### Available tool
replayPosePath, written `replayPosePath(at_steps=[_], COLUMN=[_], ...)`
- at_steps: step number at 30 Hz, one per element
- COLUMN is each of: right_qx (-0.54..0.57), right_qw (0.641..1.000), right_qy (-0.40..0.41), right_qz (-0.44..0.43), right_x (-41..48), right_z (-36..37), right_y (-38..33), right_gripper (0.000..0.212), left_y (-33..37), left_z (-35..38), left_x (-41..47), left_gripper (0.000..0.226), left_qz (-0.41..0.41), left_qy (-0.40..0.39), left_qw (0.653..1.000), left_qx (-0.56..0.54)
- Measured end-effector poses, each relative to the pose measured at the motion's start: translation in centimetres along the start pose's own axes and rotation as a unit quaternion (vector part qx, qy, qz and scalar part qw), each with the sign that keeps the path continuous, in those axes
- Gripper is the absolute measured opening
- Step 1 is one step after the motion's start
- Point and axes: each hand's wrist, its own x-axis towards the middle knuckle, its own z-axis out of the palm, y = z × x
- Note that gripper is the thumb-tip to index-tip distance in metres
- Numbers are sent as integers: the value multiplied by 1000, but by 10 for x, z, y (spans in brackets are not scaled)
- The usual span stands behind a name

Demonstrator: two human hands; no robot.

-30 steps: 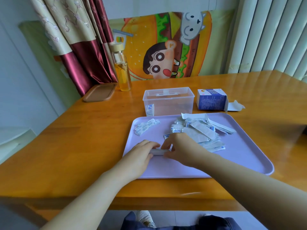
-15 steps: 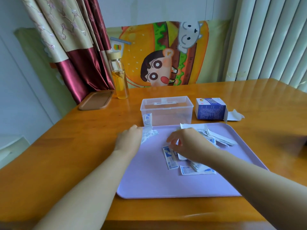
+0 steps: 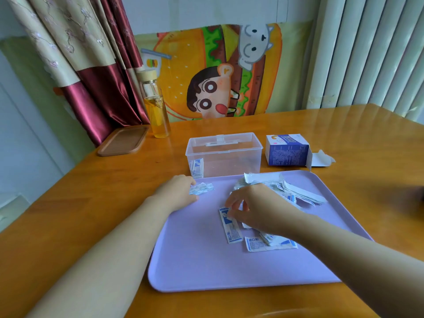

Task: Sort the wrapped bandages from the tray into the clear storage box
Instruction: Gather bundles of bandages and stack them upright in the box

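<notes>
A lilac tray [image 3: 202, 267] lies in front of me on the wooden table. Behind it stands the clear storage box [image 3: 238, 157], with a few wrapped bandages [image 3: 196, 167] upright in its left corner. Loose wrapped bandages are heaped at the tray's far right [image 3: 291, 191]. My right hand [image 3: 261, 210] pinches the far end of a blue-and-white wrapped bandage [image 3: 231, 228] that lies flat mid-tray. Another bandage [image 3: 259, 244] lies just beside my wrist. My left hand [image 3: 176, 191] rests palm down on the tray's far left corner, next to a small crumpled bundle [image 3: 202, 188], with nothing in it.
A blue carton [image 3: 286, 150] with a torn-open flap [image 3: 322, 158] sits right of the box. A glass bottle of amber liquid [image 3: 156, 106] and a brown lid [image 3: 124, 140] stand at the far left by the curtain. The table's front edge is close below the tray.
Both hands were together over a bandage at the tray's front. My left hand has since moved to the far left corner near the box, and my right hand now pinches a single bandage mid-tray.
</notes>
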Motion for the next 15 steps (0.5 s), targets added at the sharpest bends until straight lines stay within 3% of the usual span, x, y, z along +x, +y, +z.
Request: replayPosePath(at_steps=[7,12,15], right_qx=[-81,-88,-84], right_qw=[994,990,990], right_qy=[-74,-110,-109], right_qz=[20,4,-5], right_x=[2,2,2], right_z=[-3,0,0], right_y=[-2,-11,-13], right_gripper=[25,26,28], left_y=[4,4,9], left_z=[-4,-7,-12], left_x=[5,2,1], left_gripper=[42,58,44], left_qz=[-7,-37,-66], left_qy=[-24,-55,-95], left_qw=[1000,998,993], left_qx=[-13,-3,29])
